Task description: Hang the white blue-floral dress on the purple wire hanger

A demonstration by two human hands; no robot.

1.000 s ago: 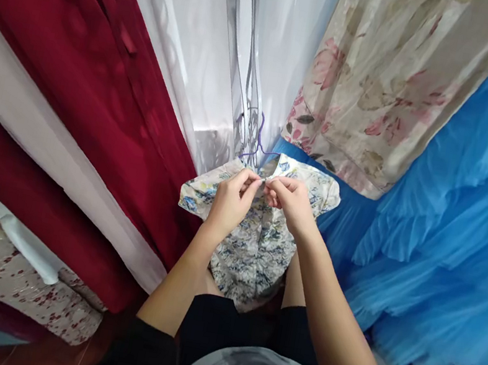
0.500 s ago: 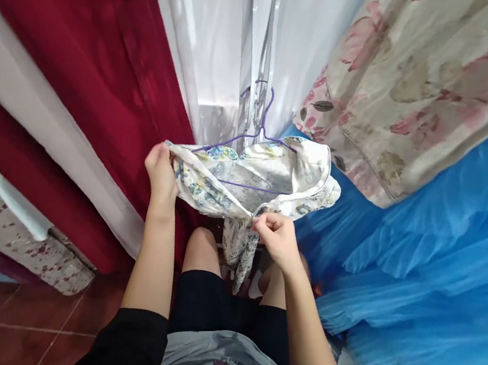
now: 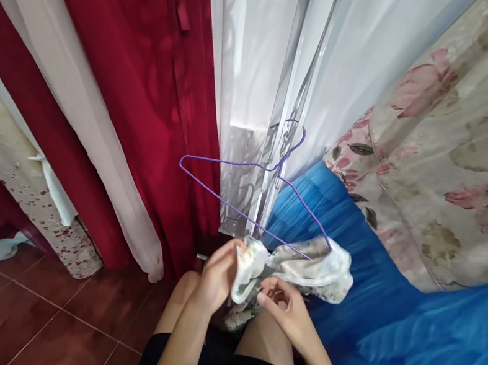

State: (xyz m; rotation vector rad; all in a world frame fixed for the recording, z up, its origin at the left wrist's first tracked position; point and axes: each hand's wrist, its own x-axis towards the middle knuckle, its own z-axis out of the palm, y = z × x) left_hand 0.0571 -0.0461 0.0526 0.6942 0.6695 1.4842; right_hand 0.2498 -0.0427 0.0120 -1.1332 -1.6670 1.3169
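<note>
My L hand (image 3: 216,278) is grasping bunched cloth of the shirt (image 3: 326,276); my R hand (image 3: 286,306) has its fingers curled just beside the near edge, but whether they pinch it, I cannot tell. The shirt is near, approx. over my legs (image 3: 269,344): one part in my L hand, the other around the R end of the purple hanger (image 3: 278,168), whose L end is bare. The hook is farther off, by the silver strips (image 3: 309,68); what it hangs on is not clear. As I judge, the main risk is pulling too hard to the left: the cloth may catch on the R end, stretch the neckline or swing the hanger sideways, poss. off its support. Also, if my L grip becomes loose, the shirt may slide down, incl. to the tiles (image 3: 76,304), or drag against the blue cloth (image 3: 413,344) on the right.
</note>
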